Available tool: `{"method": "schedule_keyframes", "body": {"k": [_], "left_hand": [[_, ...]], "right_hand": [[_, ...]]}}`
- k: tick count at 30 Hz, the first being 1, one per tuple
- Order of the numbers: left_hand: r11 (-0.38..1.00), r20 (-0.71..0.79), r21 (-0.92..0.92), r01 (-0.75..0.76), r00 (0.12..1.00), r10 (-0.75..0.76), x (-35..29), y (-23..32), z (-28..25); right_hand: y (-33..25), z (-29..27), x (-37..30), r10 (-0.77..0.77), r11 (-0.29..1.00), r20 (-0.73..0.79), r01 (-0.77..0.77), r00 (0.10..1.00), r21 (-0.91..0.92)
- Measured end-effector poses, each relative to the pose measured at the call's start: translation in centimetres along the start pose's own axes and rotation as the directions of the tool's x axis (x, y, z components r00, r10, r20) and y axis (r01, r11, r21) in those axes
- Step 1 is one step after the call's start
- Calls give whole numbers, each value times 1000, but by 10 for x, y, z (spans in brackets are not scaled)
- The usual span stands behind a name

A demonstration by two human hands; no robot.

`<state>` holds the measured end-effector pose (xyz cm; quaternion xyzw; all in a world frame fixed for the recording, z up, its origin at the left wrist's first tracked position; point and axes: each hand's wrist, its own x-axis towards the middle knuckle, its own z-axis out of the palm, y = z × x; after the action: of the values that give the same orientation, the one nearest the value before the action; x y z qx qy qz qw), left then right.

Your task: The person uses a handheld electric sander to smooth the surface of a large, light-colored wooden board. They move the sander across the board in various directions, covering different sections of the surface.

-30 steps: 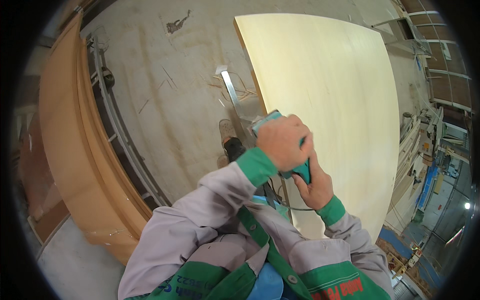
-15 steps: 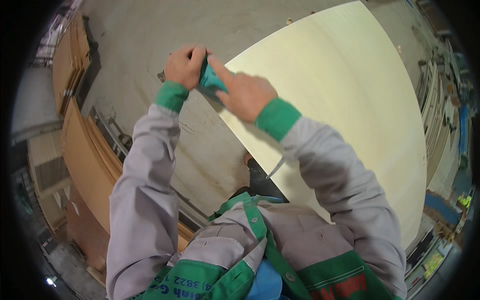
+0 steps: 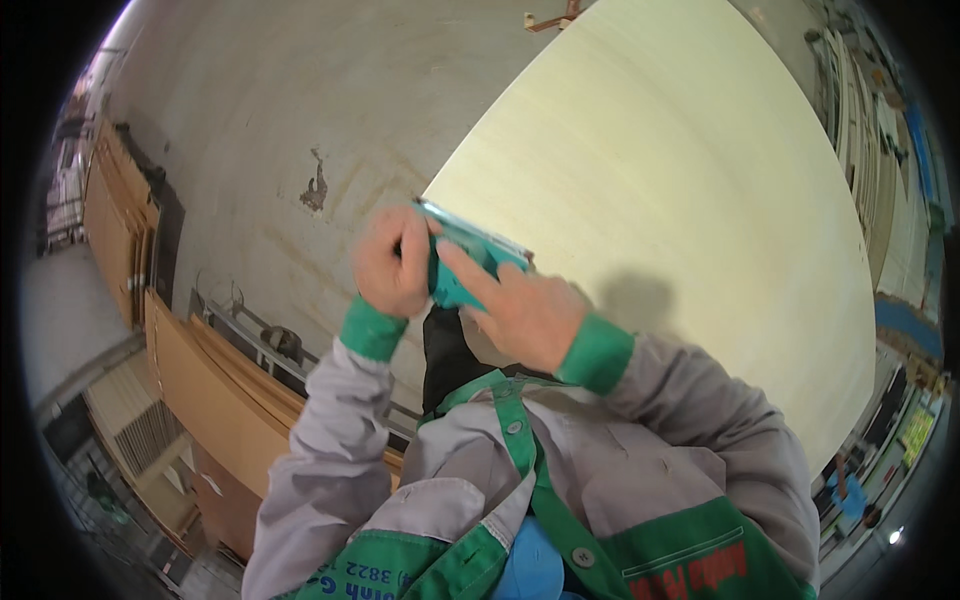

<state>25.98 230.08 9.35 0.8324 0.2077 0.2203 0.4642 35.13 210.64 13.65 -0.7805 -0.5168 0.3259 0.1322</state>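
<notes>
Both of my hands are closed around a teal block-shaped hand tool (image 3: 457, 288) with a thin metal strip along its far side; its exact kind I cannot make out. My left hand (image 3: 392, 262) wraps the tool's left end, thumb side up. My right hand (image 3: 530, 312) grips its right part, with the index finger stretched along the teal body. The tool's metal side lies by the near left edge of a large pale panel (image 3: 690, 180). Whether it touches that edge is hard to tell. Some motion blur covers both hands.
At left, brown boards (image 3: 215, 375) lean in a stack beside a metal frame (image 3: 270, 345). Farther left stand more brown sheets (image 3: 120, 235). Long strips (image 3: 880, 190) lie at the right. A reddish-brown piece (image 3: 560, 18) shows at the panel's far edge. The floor (image 3: 260, 130) is concrete.
Both hands and the tool have come nearer to my body and slightly right. The tool has turned, so its metal side now shows. My view has shifted too.
</notes>
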Motion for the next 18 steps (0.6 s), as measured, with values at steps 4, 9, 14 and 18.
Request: {"method": "schedule_keyframes", "body": {"k": [4,9,14,18], "left_hand": [[998,183,31,-52,982,45,106,-31,15],[981,402,85,-175,907,127,200,3,116],[960,519,-55,-276,813,263,84,41,135],[933,634,-214,-290,685,358,-3,29,74]], "right_hand": [[29,-31,64,136,990,-231,-124,963,65],[79,-56,47,431,903,-437,-377,790,208],[31,27,-49,582,813,-509,-462,635,353],[-66,101,-77,634,773,-505,-479,585,416]]}}
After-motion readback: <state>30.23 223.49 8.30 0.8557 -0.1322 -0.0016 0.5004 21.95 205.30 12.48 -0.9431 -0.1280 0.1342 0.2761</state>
